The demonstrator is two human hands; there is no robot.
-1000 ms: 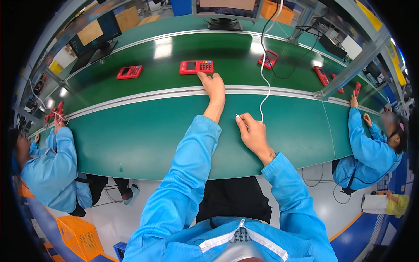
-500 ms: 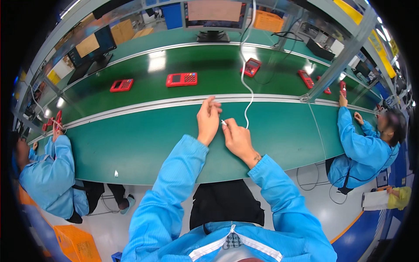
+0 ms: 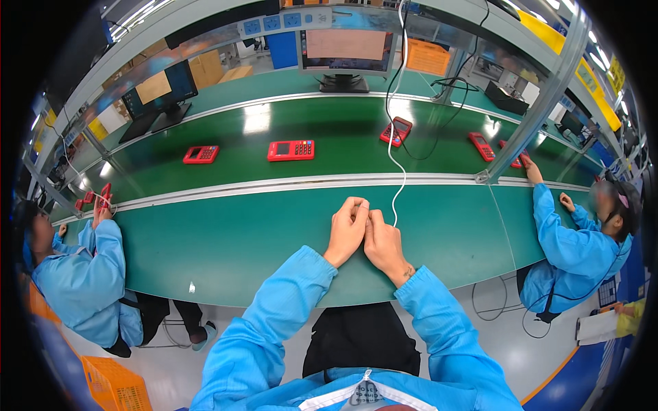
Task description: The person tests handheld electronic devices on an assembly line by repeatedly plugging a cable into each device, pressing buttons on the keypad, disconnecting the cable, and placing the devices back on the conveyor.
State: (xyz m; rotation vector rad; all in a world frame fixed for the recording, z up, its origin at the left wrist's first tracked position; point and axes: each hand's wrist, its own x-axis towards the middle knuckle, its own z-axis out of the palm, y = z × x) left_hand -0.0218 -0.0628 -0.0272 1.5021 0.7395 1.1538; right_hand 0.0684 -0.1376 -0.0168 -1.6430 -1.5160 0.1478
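Observation:
My left hand (image 3: pixel 347 231) and my right hand (image 3: pixel 386 245) meet above the green bench (image 3: pixel 253 236), fingertips pinched together. A white cable (image 3: pixel 399 177) hangs from above and runs down behind my right hand, which grips its end. The plug itself is hidden between the fingers. Whatever my left fingers pinch is too small to make out. Beyond the metal rail, red card payment terminals (image 3: pixel 291 151) with keypads lie on the darker green belt; one terminal (image 3: pixel 396 131) lies tilted right by the hanging cable.
Co-workers in blue jackets sit at the left (image 3: pixel 82 281) and right (image 3: pixel 582 253), each with a hand at a red terminal. A monitor (image 3: pixel 346 51) stands at the back. A metal post (image 3: pixel 541 96) rises at the right. An orange crate (image 3: pixel 116 383) is on the floor.
My two hands have come together, the left closing its fingers against the right. The view has tilted up slightly. The right co-worker's hand has lowered a red terminal toward the belt.

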